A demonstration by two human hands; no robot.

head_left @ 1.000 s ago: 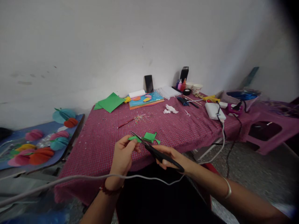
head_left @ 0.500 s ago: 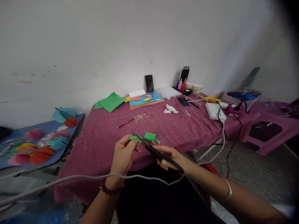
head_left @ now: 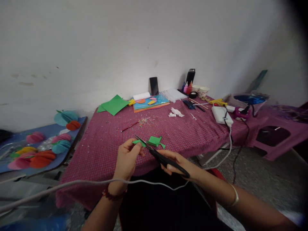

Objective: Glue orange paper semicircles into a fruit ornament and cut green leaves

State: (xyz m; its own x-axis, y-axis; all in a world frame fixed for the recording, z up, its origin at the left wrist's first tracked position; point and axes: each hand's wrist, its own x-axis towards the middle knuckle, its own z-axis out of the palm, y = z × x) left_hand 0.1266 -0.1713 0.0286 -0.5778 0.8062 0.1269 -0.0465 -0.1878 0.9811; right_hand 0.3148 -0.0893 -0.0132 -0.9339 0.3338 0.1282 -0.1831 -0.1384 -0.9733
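My left hand is closed on a small strip of green paper, pinched between thumb and fingers. Black-handled scissors are in my right hand, their handles partly hidden by my fingers. The blades point up and left, lying against the green paper; whether they are parted is hard to see. Just beyond the scissors, more cut green pieces lie on the checked tablecloth. At the back left of the table are large green paper sheets.
A phone leans on the wall behind coloured paper. Crumpled white tissue, a thin red stick and a white power box lie on the table. A white cable crosses over my wrists. Paper ornaments cover the blue side table.
Almost nothing differs. Both hands keep the same grip, with the scissors still at the green paper; the view has shifted very slightly.
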